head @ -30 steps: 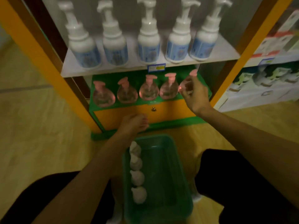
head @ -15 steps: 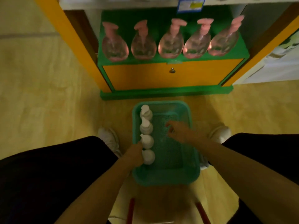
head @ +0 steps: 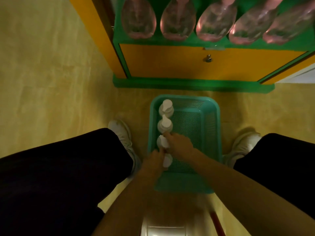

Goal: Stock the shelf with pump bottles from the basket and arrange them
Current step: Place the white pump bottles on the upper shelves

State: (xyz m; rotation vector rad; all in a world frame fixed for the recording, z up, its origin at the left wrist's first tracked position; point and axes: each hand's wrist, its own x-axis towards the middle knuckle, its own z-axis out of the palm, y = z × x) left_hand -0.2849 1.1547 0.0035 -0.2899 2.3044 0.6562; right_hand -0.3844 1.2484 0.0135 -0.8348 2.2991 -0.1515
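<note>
A view looking straight down from a person's head at their own two arms reaching into a teal basket [head: 211, 133] that sits on the floor at the centre of the frame, between their white shoes. Four white pump bottles [head: 165, 125] stand in a single line along the basket's left wall, and the rest of the basket floor shows bare mesh. The left hand [head: 154, 161] has its fingers curled around the bottle nearest the person, and the right hand [head: 179, 144] is wrapped around the next bottle up the line, its fingers touching the pump top. Across the top of the frame, five clear pink bottles [head: 177, 19] already stand side by side on a green shelf [head: 119, 38] above an orange cabinet front. As a judgement, that row looks finished while the four white bottles remain to be shelved, so the task seems partly done. The pink bottles' pump heads are cut off by the top edge, the fingertips are blurred and dim, and no higher shelf is visible.
</note>
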